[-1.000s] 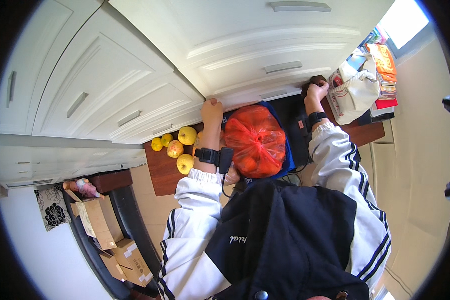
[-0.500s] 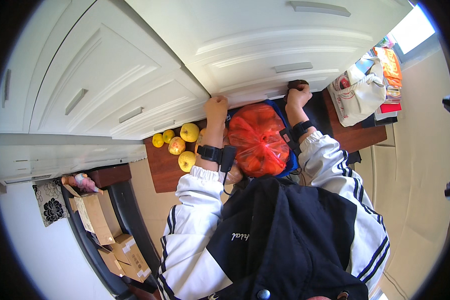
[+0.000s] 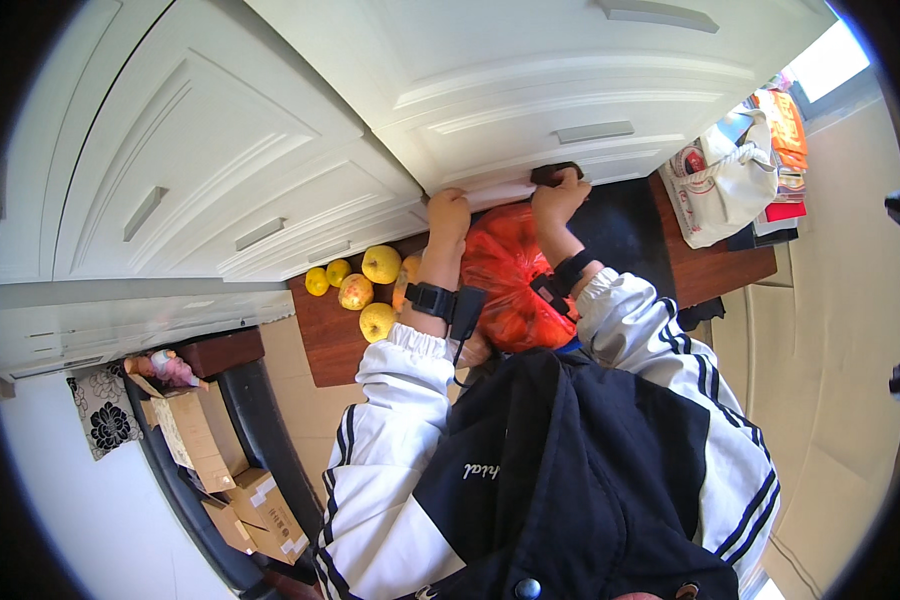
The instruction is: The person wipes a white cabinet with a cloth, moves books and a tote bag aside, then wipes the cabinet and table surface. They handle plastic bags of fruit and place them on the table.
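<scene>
My left hand [image 3: 450, 217] is closed by the lower edge of the white cabinet; whatever is in its fingers is hidden. To its right, my right hand [image 3: 558, 200] is closed against a small dark brown thing [image 3: 558, 174] whose kind I cannot tell. Between and below my hands a red plastic bag [image 3: 510, 262], bulging with rounded contents, sits on the table. A sliver of blue shows at its near edge. Left of my left wrist lie several yellow fruits [image 3: 380, 264] and a red-yellow one [image 3: 355, 292]. Both wrists wear black bands.
White cabinet doors [image 3: 270, 160] rise right behind the brown table [image 3: 325, 345]. A white tote bag [image 3: 715, 190] with bright packets stands at the right end. A black flat surface [image 3: 620, 235] lies beside my right hand. Cardboard boxes [image 3: 265, 510] rest on a dark sofa at lower left.
My right hand has moved left with the dark brown thing, closer to my left hand. My left hand has shifted slightly right. Less blue shows around the red bag.
</scene>
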Demonstrator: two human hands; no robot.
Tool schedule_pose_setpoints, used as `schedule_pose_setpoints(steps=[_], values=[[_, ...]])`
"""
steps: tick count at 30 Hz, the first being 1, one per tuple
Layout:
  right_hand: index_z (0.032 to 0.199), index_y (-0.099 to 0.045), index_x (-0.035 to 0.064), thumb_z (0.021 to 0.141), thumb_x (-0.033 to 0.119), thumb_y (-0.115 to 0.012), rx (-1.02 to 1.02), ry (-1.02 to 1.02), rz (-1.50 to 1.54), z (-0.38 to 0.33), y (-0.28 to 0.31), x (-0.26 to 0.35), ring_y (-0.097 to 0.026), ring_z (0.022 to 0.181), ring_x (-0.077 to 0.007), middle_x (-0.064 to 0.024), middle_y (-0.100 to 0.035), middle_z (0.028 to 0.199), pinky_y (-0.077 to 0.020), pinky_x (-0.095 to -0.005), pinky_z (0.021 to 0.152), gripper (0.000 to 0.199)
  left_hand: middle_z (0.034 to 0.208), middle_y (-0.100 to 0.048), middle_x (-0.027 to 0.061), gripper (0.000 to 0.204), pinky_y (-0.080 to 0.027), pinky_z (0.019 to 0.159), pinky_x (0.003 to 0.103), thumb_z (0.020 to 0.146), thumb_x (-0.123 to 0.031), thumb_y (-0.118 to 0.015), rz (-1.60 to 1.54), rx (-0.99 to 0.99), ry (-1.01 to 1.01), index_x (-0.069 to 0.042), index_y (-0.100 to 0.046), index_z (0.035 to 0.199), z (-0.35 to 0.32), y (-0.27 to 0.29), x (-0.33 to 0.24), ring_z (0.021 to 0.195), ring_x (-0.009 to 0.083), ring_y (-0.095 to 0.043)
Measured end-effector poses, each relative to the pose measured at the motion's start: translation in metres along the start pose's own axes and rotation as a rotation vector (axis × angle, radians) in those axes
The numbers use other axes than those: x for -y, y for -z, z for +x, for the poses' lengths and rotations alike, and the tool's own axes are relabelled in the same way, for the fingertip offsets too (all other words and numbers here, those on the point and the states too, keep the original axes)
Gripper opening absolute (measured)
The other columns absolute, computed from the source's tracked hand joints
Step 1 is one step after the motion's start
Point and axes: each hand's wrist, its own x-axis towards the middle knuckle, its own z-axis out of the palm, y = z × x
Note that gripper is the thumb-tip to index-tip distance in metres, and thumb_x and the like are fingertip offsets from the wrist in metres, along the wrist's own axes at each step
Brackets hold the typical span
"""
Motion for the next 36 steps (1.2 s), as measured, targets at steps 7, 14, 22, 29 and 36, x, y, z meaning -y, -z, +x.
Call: schedule_pose_setpoints(steps=[7,14,22,29,36], values=[[0.082,-0.060,0.0053,0.064,-0.006,-0.059,0.167,-0.078,0.125,-0.037,-0.009,0.015,-0.050,0.094,-0.0386,-0.0204,-0.047,0.104,-0.0413,-0.0392,0.087,0.021,0.076,-0.063,0.0044,0.021,-0.041,0.058,0.024,0.079,-0.001,-0.054,-0.134,0.106,0.109,0.006,-0.068,0.094,-0.006,0.009,-0.016,0.066,0.0123,-0.056],[0.087,-0.061,0.0000,0.060,-0.006,-0.068,0.735,-0.314,0.601,-0.091,-0.032,0.045,-0.060,0.087,-0.0301,-0.0151,-0.061,0.094,-0.0501,-0.0360,0.076,0.029,0.091,-0.071,0.0166,0.029,-0.049,0.074,0.034,0.084,-0.010,-0.056,0.150,0.069,0.029,0.009,-0.069,0.102,-0.027,0.042,-0.062,0.082,0.0242,-0.064],[0.107,-0.056,0.0009,0.069,-0.006,-0.063,0.890,-0.506,0.665,-0.028,0.041,0.030,-0.060,0.089,-0.0247,-0.0131,-0.062,0.095,-0.0506,-0.0352,0.079,0.039,0.080,-0.064,0.0013,0.025,-0.041,0.059,0.025,0.088,-0.012,-0.061,0.089,0.032,0.070,0.003,-0.071,0.104,-0.030,0.066,-0.058,0.066,0.0095,-0.052],[0.113,-0.057,0.0033,0.071,-0.005,-0.060,0.204,0.416,-0.048,0.051,0.085,-0.021,-0.057,0.100,-0.0402,-0.0191,-0.062,0.107,-0.0465,-0.0445,0.089,0.043,0.076,-0.063,-0.0001,0.022,-0.037,0.057,0.023,0.087,-0.014,-0.065,-0.099,0.149,0.138,0.002,-0.072,0.100,-0.036,0.042,-0.047,0.063,0.0089,-0.049],[0.104,-0.062,0.0057,0.072,0.002,-0.063,0.294,0.631,-0.325,0.020,0.055,-0.044,-0.056,0.105,-0.0371,-0.0159,-0.064,0.111,-0.0460,-0.0441,0.091,0.032,0.086,-0.072,0.0101,0.030,-0.047,0.068,0.031,0.088,-0.020,-0.062,0.006,0.130,0.178,0.006,-0.071,0.100,-0.040,0.036,-0.050,0.075,0.0162,-0.061]])
